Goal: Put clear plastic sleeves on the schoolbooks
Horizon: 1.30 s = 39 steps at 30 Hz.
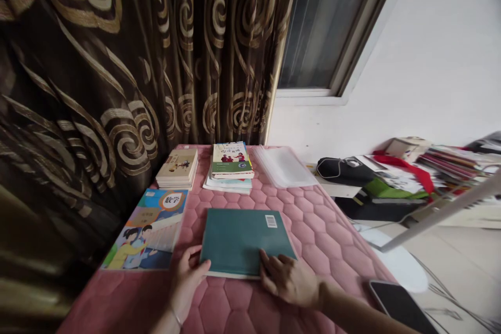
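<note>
A dark green book [242, 237] lies flat on the pink quilted surface, its barcode label at the far right corner. My left hand [189, 271] grips the book's near left corner, thumb on the cover and fingers along the left side. Curled over the near edge, right of the middle, is my right hand [287, 276], with its index finger on the cover and its thumb lower, by the edge. A math textbook [151, 229] with a colourful illustrated cover lies to the left of the green book.
Farther back are a stack of tan books [178, 164], another book pile [230, 167] and clear plastic sleeves [285, 166]. A dark phone or tablet [399, 305] is at the near right. Curtains [211, 52] hang behind; a slanting pale pole [442, 214] and cluttered papers are at right.
</note>
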Each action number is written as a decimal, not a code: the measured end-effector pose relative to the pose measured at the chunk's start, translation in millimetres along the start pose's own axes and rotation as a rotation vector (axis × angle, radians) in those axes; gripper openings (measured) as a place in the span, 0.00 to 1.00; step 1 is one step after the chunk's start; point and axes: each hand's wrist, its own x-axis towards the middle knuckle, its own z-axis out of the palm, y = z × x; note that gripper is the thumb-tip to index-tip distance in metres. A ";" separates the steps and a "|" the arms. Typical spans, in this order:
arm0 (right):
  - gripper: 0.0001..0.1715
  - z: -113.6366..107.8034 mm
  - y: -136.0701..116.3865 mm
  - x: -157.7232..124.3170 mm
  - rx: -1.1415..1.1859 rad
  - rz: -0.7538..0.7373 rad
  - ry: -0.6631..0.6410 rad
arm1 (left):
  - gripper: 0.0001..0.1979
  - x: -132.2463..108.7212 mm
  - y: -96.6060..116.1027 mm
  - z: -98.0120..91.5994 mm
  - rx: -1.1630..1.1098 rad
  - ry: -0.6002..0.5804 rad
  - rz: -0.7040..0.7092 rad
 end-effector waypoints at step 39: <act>0.17 -36.1 9.4 -21.0 0.719 0.560 -0.270 | 0.11 -4.8 20.2 -6.9 1.295 -0.411 0.622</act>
